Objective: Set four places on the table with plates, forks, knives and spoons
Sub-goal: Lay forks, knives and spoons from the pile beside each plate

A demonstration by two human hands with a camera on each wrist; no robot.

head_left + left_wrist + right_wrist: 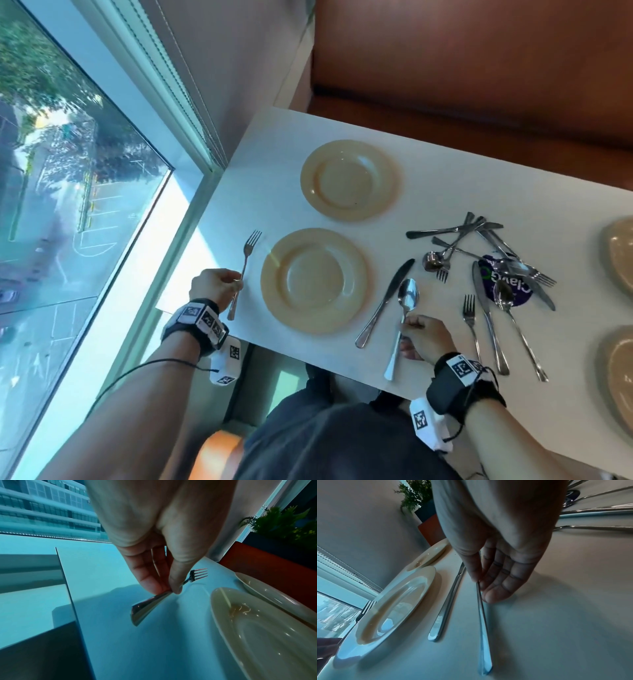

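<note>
A cream plate [313,281] lies near the table's front edge, with a second plate [350,180] behind it. My left hand [214,284] pinches the handle of a fork [244,270] lying left of the near plate; the left wrist view shows thumb and fingers [175,582] on the fork [150,601]. A knife [385,303] lies right of the plate. Beside it my right hand [424,337] pinches the handle of a spoon [404,318]; in the right wrist view the thumb and fingers [489,582] hold the spoon handle [483,628] next to the knife [447,607].
A heap of loose forks, knives and spoons [479,246] lies on the white table [428,192] over a purple round sticker [507,282]. A fork, knife and spoon [493,329] lie side by side further right. Two more plates [620,255] sit at the right edge. A window borders the left.
</note>
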